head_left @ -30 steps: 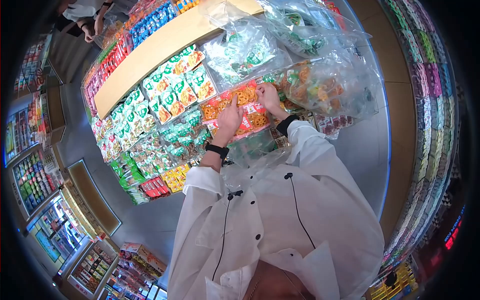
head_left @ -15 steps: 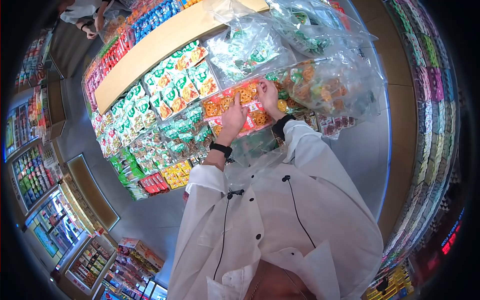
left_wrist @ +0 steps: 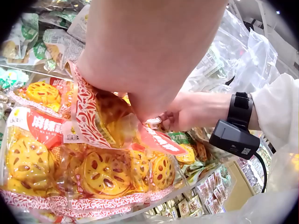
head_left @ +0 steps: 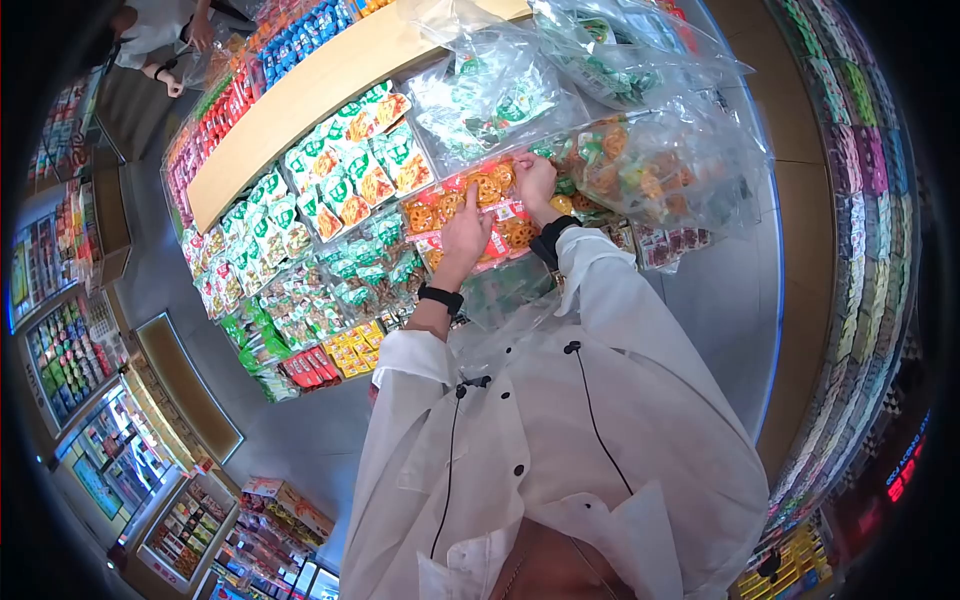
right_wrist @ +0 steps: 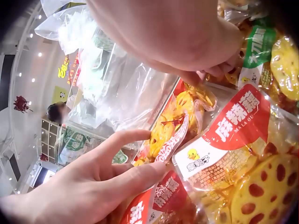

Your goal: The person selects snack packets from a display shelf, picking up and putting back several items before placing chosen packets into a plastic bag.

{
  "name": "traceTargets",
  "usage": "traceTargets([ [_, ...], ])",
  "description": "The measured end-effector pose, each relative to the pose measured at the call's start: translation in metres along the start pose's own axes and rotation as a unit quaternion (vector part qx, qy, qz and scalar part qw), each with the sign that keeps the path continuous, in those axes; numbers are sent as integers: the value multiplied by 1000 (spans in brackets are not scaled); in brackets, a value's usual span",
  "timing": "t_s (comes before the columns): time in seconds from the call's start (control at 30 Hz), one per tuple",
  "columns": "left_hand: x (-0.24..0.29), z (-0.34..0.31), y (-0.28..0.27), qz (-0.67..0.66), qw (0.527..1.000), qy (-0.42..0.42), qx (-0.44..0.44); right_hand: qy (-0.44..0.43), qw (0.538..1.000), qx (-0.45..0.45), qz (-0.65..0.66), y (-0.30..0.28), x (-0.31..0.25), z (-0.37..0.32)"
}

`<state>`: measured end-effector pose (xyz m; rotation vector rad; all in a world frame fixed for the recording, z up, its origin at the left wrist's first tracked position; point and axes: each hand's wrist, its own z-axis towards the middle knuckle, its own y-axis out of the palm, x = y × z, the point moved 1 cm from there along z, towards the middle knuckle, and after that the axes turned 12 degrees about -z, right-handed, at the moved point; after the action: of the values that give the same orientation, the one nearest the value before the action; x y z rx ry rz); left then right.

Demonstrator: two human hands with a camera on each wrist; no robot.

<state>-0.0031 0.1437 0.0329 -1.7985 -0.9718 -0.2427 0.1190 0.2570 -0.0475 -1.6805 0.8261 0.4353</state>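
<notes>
Clear-and-red packets of sliced lotus root (head_left: 515, 235) lie in rows in a display tray under both hands. My left hand (head_left: 465, 235) is over the middle of them; in the right wrist view its thumb and forefinger (right_wrist: 133, 137) pinch the patterned edge of one upright lotus root packet (right_wrist: 170, 126). At the far end of that packet, my right hand (head_left: 537, 183) has its curled fingers (right_wrist: 217, 70) on the corner. The left wrist view shows this packet (left_wrist: 86, 109) tilted up above flat ones (left_wrist: 105, 172), with the left fingertips hidden.
Large clear bags (head_left: 650, 180) of packets bulge over the tray's right side. Green-and-white snack packets (head_left: 350, 185) fill compartments to the left, below a curved wooden ledge (head_left: 270, 110). Another person (head_left: 160, 40) stands at the upper left. Shelves (head_left: 850, 250) line the right.
My left hand has moved slightly right over the lotus root packets. The right hand has shifted a little toward the tray's far side, its wrist turning inward. The other person's hands have moved.
</notes>
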Motion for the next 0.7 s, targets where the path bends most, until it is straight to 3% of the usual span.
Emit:
traceTargets([
  [0.13, -5, -2, 3, 2, 1000, 3, 3, -68, 997, 37, 5, -11, 3, -13],
  [0.2, -6, 0, 3, 11, 1000, 3, 7, -186, 979, 65, -47, -21, 8, -20],
  [0.23, -5, -1, 3, 7, 1000, 0, 10, -190, 979, 62, -49, -26, 13, -22],
  [0.3, -3, 0, 4, 20, 1000, -6, 3, -183, 978, -79, -66, -33, 20, -24],
  [0.43, 1, 0, 2, 30, 1000, -8, 4, -260, 952, -80, -138, -39, 13, -28],
  [0.5, 1, 2, 2, 23, 999, -37, -27, -372, 916, -38, -147, -43, 4, -30],
  [0.63, -4, 2, 6, 20, 999, -22, -10, -375, 916, -38, -138, -49, 6, -24],
  [0.7, -5, 2, 7, 23, 1000, -9, 6, -420, 889, -113, -143, -56, 6, -22],
])
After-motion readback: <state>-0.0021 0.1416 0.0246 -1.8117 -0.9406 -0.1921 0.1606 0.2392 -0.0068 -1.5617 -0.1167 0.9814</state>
